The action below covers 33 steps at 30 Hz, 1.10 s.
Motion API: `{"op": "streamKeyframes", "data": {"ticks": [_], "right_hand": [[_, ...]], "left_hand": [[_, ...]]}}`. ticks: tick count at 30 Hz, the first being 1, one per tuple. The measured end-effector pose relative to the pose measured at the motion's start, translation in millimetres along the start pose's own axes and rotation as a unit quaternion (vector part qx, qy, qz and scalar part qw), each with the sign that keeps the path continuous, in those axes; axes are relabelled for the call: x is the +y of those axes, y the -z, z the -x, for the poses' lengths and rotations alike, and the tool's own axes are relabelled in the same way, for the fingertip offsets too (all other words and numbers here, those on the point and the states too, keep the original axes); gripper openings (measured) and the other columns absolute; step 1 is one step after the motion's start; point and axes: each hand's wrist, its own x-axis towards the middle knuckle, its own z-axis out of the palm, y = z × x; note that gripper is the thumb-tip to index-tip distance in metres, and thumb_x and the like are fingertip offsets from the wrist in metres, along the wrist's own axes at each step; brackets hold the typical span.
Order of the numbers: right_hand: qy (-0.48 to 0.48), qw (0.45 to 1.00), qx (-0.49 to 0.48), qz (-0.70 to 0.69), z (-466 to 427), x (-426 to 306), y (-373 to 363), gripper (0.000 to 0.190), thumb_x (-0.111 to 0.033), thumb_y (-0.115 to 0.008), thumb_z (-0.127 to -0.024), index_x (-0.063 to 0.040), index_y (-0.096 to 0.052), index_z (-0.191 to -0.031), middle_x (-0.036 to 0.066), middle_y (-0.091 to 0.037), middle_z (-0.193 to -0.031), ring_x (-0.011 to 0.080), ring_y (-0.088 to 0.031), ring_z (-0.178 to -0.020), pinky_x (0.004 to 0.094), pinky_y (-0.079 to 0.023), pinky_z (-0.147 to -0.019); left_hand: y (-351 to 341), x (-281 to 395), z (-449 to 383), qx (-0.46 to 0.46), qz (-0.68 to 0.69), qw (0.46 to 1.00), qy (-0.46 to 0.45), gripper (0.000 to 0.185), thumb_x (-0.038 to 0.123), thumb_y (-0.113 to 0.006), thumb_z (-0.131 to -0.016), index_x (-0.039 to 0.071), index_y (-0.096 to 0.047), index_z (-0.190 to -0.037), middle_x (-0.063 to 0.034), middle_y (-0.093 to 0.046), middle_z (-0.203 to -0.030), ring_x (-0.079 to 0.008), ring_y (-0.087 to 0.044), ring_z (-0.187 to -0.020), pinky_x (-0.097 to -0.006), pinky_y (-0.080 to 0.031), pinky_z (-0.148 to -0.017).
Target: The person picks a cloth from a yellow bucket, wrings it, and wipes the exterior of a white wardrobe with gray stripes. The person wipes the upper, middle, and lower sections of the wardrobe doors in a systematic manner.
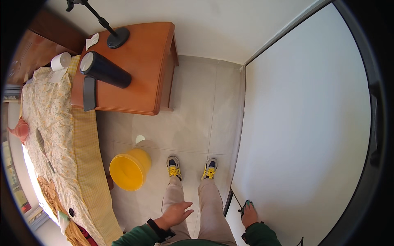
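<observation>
My left hand (177,213) hangs in front of my legs, fingers apart, with nothing in it. At the lower right, my right hand (250,216) is against a large white door panel (301,107), close to its near edge. Under its fingertips is a small dark-and-green item (247,203), mostly covered, so I cannot tell exactly what it is. A dark strip (228,203) runs down beside the panel's edge, left of that hand. On the floor to the left of my shoes (174,167) stands a yellow bucket (126,172).
A bed (49,117) with a floral cover lines the left side; a fly swatter (41,143) and clothes (49,192) lie on it. On the wooden bedside table (141,61) are a dark tumbler (106,69), a phone (89,93) and a black stand (118,37). A toilet roll (61,61) sits beside it.
</observation>
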Motion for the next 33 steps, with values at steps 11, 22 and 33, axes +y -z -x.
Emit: {"op": "streamKeyframes", "data": {"ticks": [11, 22, 33], "right_hand": [[-0.376, 0.859, 0.348, 0.018, -3, 256, 149, 0.042, -0.021, -0.040, -0.097, -0.003, -0.057, -0.132, 0.013, -0.042, -0.148, 0.0317, -0.025, -0.144, 0.0487, -0.008, -0.121], [-0.128, 0.977, 0.104, -0.135, 99, -52, -24, 0.049, -0.025, -0.039, -0.097, 0.001, -0.051, -0.137, 0.014, -0.040, -0.150, 0.0292, -0.024, -0.145, 0.0431, -0.008, -0.122], [-0.354, 0.845, 0.400, -0.026, 99, 147, 108, 0.041, -0.015, -0.044, -0.093, 0.002, -0.058, -0.127, 0.016, -0.045, -0.145, 0.0303, -0.029, -0.142, 0.0445, -0.013, -0.121]], "left_hand": [[59, 41, 22, 0.027, -0.093, 0.994, -0.050, 0.035, 0.030, -0.062, -0.091, 0.005, -0.062, -0.116, -0.0147, -0.067, -0.107, -0.0331, -0.064, -0.098, -0.0412, -0.051, -0.084], [92, 35, 32, -0.020, -0.141, 0.986, -0.088, 0.036, 0.031, -0.060, -0.092, 0.006, -0.061, -0.117, -0.0165, -0.066, -0.107, -0.0339, -0.063, -0.099, -0.0413, -0.051, -0.084], [62, 42, 36, -0.029, -0.156, 0.979, -0.125, 0.035, 0.029, -0.062, -0.091, 0.004, -0.062, -0.116, -0.0160, -0.067, -0.107, -0.0324, -0.064, -0.096, -0.0401, -0.052, -0.083]]}}
